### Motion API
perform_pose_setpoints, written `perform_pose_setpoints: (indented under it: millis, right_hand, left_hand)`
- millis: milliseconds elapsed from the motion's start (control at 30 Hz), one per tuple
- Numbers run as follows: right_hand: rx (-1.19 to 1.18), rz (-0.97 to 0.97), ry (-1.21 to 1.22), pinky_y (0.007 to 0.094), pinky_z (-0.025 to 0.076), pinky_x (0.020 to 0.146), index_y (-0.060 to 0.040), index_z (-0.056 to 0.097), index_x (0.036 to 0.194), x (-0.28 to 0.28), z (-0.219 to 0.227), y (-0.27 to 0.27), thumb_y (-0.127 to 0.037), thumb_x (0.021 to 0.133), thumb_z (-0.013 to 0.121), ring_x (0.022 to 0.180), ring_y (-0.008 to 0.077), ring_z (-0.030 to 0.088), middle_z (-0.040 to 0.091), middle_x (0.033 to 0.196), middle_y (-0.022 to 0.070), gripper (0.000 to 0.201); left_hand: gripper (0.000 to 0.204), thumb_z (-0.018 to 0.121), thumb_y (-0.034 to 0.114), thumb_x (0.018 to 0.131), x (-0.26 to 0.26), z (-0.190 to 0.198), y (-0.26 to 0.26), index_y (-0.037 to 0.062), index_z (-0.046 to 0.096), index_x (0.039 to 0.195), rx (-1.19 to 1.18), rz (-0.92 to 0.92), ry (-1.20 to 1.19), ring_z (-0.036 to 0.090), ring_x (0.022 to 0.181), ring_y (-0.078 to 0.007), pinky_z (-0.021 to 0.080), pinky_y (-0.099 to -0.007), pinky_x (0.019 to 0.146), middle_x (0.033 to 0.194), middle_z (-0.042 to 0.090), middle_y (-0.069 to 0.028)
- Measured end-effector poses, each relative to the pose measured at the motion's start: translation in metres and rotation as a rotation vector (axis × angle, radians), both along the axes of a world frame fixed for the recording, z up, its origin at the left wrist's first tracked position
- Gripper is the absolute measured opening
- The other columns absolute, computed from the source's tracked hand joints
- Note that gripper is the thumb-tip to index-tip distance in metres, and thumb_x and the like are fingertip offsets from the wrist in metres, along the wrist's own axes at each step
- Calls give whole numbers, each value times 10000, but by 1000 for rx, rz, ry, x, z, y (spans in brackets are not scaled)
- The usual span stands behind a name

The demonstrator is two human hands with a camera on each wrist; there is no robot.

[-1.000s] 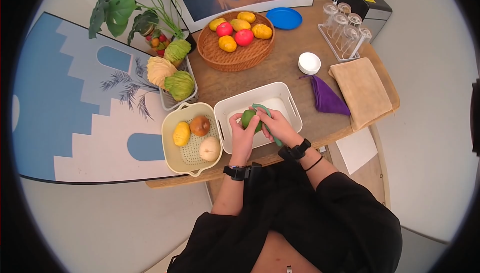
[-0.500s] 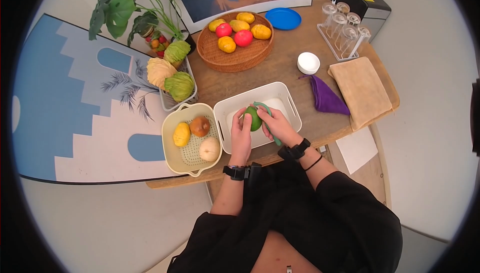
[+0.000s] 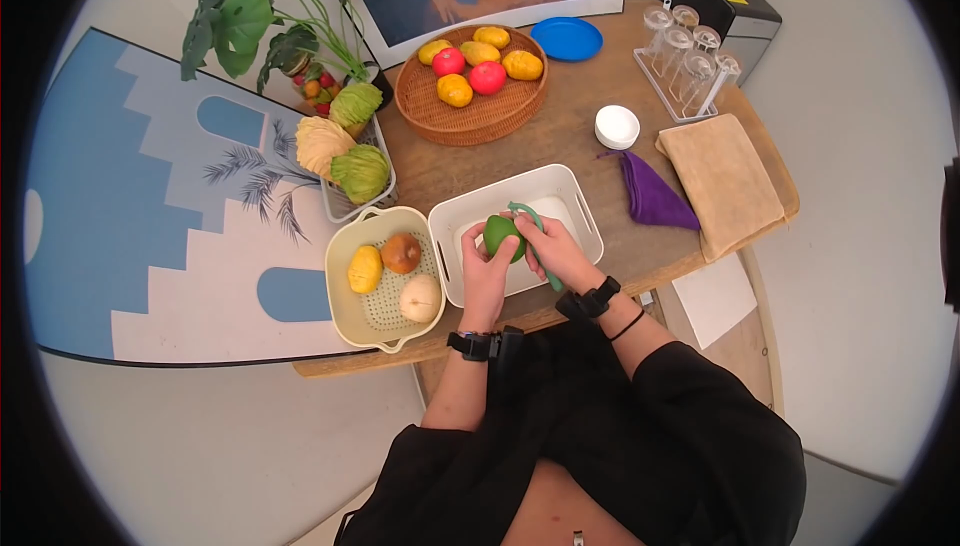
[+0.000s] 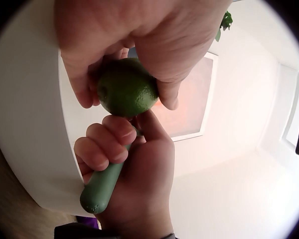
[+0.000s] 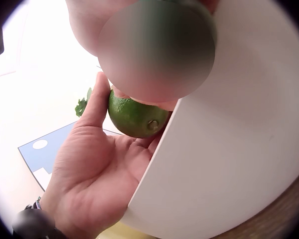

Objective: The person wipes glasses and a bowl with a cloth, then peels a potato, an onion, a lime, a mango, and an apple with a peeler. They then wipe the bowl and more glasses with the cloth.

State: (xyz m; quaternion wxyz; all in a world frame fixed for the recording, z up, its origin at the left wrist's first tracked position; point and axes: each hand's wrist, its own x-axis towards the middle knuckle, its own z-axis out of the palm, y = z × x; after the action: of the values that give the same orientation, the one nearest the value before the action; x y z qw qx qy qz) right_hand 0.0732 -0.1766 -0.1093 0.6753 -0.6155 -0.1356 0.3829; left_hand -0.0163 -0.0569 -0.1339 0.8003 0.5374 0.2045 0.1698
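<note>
In the head view, my left hand (image 3: pixel 485 271) holds a green lime (image 3: pixel 502 236) between thumb and fingers over the white basin (image 3: pixel 450 281). My right hand (image 3: pixel 562 254) grips a green peeler (image 3: pixel 550 274) by its handle, its curved end close beside the fruit. From the left wrist, the lime (image 4: pixel 128 89) hangs under the left hand (image 4: pixel 139 30), with the right hand's fingers curled round the handle (image 4: pixel 102 189) just below it. The right wrist view shows the stem end of the lime (image 5: pixel 139 118) above the left palm (image 5: pixel 97 169); the near end of the handle is blurred.
Left of the basin, a cream colander (image 3: pixel 335 306) holds a yellow fruit, a brown onion and a pale round one. Behind stands a wicker tray (image 3: pixel 470 126) of potatoes and red fruit. Purple cloth (image 3: pixel 655 191), tan cloth (image 3: pixel 725 181), white bowl (image 3: pixel 618 126) and glasses (image 3: pixel 690 56) lie right.
My left fingers and thumb have shifted on the lime, first moving up and then back down, so it has turned a little. The right hand and peeler stay nearly where they were.
</note>
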Motion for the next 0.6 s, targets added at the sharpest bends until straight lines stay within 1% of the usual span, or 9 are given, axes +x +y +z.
perform_pose_setpoints:
  millis: [67,133,167,233,333,467,533,567,600]
  right_hand:
    - [-13,2,2,249,395,383,-64,612,1346,-1,0,-1,-362,1077,452,407,86,473,499,548,-7,432]
    - [-40,1,-4,250,397,382,-65,608,1350,1,-1,-1,-363,1079,446,406,87,471,501,550,-4,434]
    - [-39,2,-7,250,397,382,-65,608,1350,1,0,0,-363,1079,446,406,87,471,501,550,-4,434]
    - [-30,-28,7,252,393,379,-69,600,1363,0,0,0,-359,1081,438,406,88,471,497,543,-1,435]
    - [-3,-33,-25,252,388,375,-72,595,1368,1,-4,-1,-358,1082,435,403,88,470,493,534,1,435]
    - [34,-55,6,249,384,373,-76,594,1371,-1,2,-2,-363,1081,438,399,86,467,489,527,-2,437]
    - [10,-60,-23,246,385,373,-81,594,1371,-1,2,-2,-372,1082,436,396,82,463,491,529,-6,440]
    - [9,-59,-23,246,385,373,-81,594,1371,-2,1,-2,-372,1082,436,396,82,463,491,529,-6,440]
    - [-1,-45,-4,243,386,375,-85,594,1373,-1,0,-1,-378,1083,433,397,79,461,490,529,-9,443]
  left_hand:
    - [597,722,121,940,-1,-4,0,17,383,1421,-10,7,17,604,1097,-161,490,-317,957,1199,634,-118]
    - [528,719,150,947,1,-7,0,6,449,1376,9,10,-46,603,1078,-157,482,-310,960,1170,640,-100]
    - [528,719,150,947,2,-7,2,6,449,1376,10,12,-48,603,1078,-157,482,-310,960,1170,640,-100]
    - [435,700,164,963,3,-7,4,-4,521,1322,152,35,-23,601,1094,-157,475,-315,975,1195,644,-97]
    - [364,673,175,982,2,3,2,-6,571,1281,106,17,0,597,1123,-158,466,-324,994,1247,638,-101]
    - [387,654,170,995,4,4,1,-10,543,1319,28,40,-59,593,1155,-163,460,-330,1009,1281,631,-113]
    - [423,646,175,1000,2,7,2,-12,501,1351,-84,44,-42,595,1166,-170,461,-333,1014,1279,631,-127]
    - [423,646,175,1000,1,5,1,-12,501,1351,-85,46,-41,595,1166,-170,461,-333,1014,1279,631,-127]
    - [443,655,172,994,1,2,1,-9,479,1359,-11,16,-41,599,1160,-174,464,-336,1012,1272,631,-135]
